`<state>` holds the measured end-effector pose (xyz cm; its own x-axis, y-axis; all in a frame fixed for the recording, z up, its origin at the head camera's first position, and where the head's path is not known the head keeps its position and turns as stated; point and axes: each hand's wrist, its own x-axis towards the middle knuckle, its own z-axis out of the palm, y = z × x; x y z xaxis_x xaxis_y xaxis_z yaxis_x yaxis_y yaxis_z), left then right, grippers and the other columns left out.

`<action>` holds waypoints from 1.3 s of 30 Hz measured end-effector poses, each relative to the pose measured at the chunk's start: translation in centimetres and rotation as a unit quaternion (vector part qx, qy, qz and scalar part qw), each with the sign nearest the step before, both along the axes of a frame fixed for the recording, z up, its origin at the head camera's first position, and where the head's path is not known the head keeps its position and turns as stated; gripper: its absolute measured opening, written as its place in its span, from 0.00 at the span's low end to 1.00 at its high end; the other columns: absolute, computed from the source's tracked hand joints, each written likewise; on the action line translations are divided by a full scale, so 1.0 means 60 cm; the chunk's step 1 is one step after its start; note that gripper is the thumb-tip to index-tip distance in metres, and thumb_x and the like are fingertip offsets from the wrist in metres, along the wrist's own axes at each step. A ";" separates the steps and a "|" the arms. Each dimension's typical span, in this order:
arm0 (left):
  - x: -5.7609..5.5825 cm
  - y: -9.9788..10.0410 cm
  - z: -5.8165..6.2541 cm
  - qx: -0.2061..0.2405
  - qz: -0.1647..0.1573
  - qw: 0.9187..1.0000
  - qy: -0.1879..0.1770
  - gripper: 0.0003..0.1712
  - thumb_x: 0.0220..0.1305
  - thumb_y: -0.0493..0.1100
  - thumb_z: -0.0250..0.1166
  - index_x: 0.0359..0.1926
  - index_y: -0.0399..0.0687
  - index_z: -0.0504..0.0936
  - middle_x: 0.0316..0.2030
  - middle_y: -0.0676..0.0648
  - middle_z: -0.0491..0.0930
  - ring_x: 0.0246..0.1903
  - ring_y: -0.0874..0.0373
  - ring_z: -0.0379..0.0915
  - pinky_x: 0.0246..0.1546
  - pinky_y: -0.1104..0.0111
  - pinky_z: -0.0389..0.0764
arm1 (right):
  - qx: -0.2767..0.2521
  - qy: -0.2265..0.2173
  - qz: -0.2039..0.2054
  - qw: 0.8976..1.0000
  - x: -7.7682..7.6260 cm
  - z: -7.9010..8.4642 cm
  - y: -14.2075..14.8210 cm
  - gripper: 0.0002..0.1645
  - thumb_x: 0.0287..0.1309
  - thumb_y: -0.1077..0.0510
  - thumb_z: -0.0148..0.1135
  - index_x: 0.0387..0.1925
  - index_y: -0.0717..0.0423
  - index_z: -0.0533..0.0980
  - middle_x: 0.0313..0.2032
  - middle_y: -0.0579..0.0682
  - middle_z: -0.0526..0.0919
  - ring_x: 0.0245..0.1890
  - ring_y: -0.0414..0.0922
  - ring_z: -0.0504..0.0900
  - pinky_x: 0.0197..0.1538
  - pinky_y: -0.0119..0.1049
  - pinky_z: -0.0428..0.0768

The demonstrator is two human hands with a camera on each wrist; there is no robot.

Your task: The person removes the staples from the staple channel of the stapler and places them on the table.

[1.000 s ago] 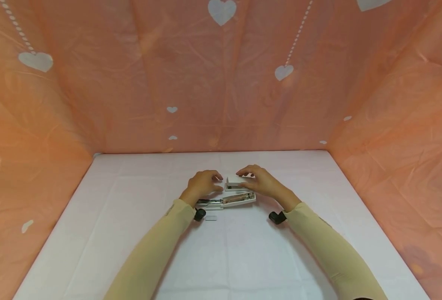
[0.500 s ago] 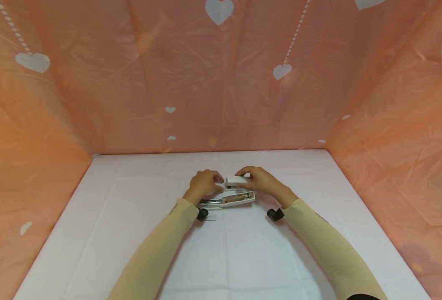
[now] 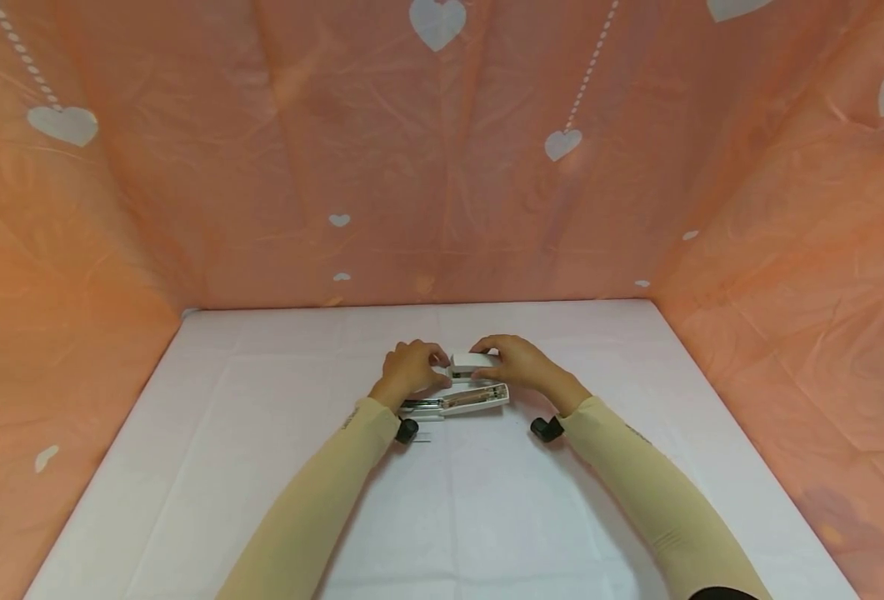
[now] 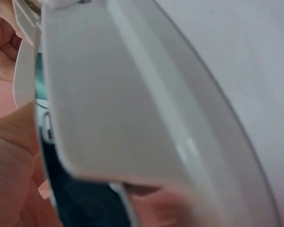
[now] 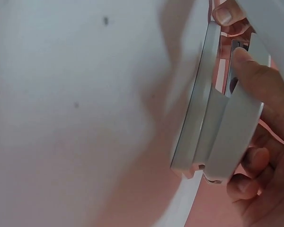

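A white stapler (image 3: 466, 363) stands toward the back middle of the table. My right hand (image 3: 526, 364) grips its upper arm, and the right wrist view shows the thumb on one side of the stapler (image 5: 236, 127) and curled fingers on the other. At its left end, my left hand (image 3: 410, 368) pinches the tip, with the fingertip (image 5: 223, 16) against the base. A second white stapler (image 3: 479, 399) lies nearer, swung open with its metal inside showing. It fills much of the left wrist view as a blurred white body (image 4: 109, 94), close to the left hand (image 4: 9, 175).
A thin strip (image 3: 422, 437), perhaps staples, lies on the white table (image 3: 442, 508) by the left wrist. Black wrist cameras sit under both sleeves. An orange curtain (image 3: 262, 183) with white hearts stands behind and at both sides.
My left hand has moved slightly right, up to the far stapler's left end. My right fingers have come down and closed around its upper arm. The open stapler stays put.
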<state>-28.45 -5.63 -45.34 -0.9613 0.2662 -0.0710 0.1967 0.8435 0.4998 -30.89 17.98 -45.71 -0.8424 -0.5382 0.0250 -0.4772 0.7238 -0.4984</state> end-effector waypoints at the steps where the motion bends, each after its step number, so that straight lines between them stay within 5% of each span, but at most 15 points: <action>1: 0.001 0.000 0.000 0.000 0.000 1.000 0.000 0.18 0.61 0.51 0.82 0.51 0.56 0.90 0.48 0.49 0.87 0.53 0.43 0.76 0.60 0.46 0.74 | 0.001 -0.003 -0.001 1.000 0.001 0.000 0.000 0.25 0.63 0.49 0.80 0.57 0.54 0.85 0.55 0.51 0.88 0.57 0.51 0.85 0.60 0.53 0.82; 17: -0.015 0.000 -0.008 0.004 -0.007 1.000 -0.021 0.17 0.61 0.52 0.82 0.47 0.54 0.90 0.48 0.49 0.87 0.56 0.41 0.74 0.63 0.42 0.69 | 0.022 0.007 0.002 1.000 0.000 0.003 -0.006 0.29 0.62 0.46 0.80 0.60 0.53 0.85 0.57 0.51 0.87 0.60 0.54 0.84 0.64 0.53 0.80; 39: -0.003 0.007 0.004 -0.020 -0.012 1.000 -0.017 0.13 0.62 0.51 0.81 0.41 0.56 0.86 0.44 0.50 0.81 0.51 0.44 0.73 0.60 0.42 0.71 | -0.017 0.032 0.004 0.999 0.004 -0.005 0.002 0.24 0.62 0.47 0.79 0.56 0.52 0.86 0.53 0.49 0.89 0.51 0.49 0.85 0.56 0.51 0.82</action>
<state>-28.65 -5.19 -45.13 -0.9515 0.2854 -0.1147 0.2004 0.8581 0.4727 -30.62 18.09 -46.00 -0.8339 -0.5433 0.0972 -0.5149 0.7023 -0.4916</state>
